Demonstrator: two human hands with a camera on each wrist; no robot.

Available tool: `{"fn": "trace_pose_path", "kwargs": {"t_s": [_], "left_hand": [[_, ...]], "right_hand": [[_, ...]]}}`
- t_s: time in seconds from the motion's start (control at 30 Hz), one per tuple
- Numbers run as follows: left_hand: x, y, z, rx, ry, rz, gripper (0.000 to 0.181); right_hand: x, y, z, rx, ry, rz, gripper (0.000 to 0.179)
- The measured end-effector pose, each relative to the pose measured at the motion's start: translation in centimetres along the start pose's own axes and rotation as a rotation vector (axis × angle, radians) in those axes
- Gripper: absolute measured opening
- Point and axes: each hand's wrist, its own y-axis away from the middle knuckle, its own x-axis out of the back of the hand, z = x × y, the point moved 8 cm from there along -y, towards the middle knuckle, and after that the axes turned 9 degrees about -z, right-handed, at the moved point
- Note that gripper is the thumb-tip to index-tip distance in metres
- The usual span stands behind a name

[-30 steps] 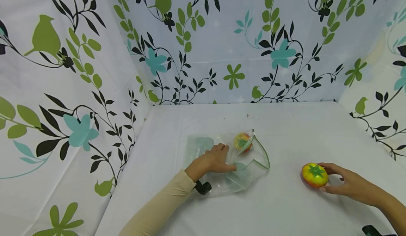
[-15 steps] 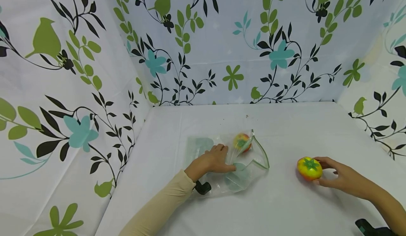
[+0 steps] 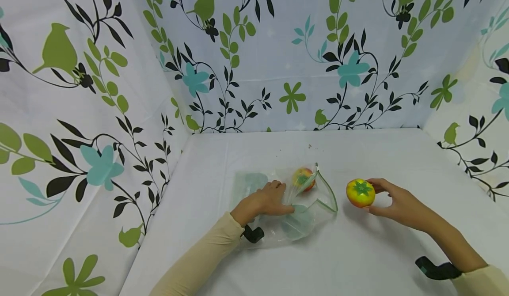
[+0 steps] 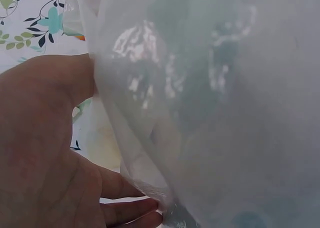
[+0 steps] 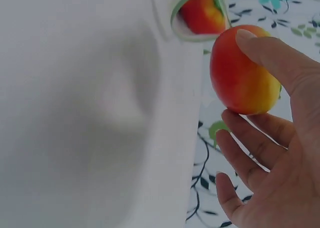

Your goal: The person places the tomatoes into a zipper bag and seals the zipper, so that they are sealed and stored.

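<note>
Since the frame half a second ago, the right hand [image 3: 397, 205] and the fruit [image 3: 360, 193] it holds have moved toward ten o'clock, closer to the clear bag [image 3: 300, 227], while the left hand [image 3: 267, 201] and the bag lie as they did. The right hand grasps the fruit between its thumb, pressed on one side, and fingers on the other, spread about as wide as the fruit; its last fingers are half bent and touch nothing. The fruit sits near the bag, at about half past two from the bag's middle.

The left hand rests on the bag, thumb and fingers well apart, some bent fingertips touching the plastic. Film blurs and hides part of that grip, so I can't really tell whether it pinches the bag or only presses it.

Counted: one bag, its green-rimmed mouth gaping toward two o'clock; two red-and-yellow fruits, one in the right hand and a second fruit [image 3: 302, 176] inside the bag, at one o'clock from its middle; two black wrist pieces, one by the left wrist [image 3: 253, 234] and one by the right [image 3: 437, 269]; one white table [image 3: 342, 260] under everything.
</note>
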Motion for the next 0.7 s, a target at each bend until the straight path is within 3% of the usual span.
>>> {"fn": "trace_pose_path", "kwargs": {"t_s": [0.3, 0.7], "left_hand": [[0.0, 0.0, -0.2, -0.009, 0.014, -0.012, 0.091], [0.5, 0.4, -0.2, -0.069, 0.035, -0.03, 0.09]], "right_hand": [[-1.1, -3.3, -2.8, 0.033, 0.016, 0.022, 0.075], [-2.8, -5.0, -4.5, 0.059, 0.106, 0.045, 0.076]]}}
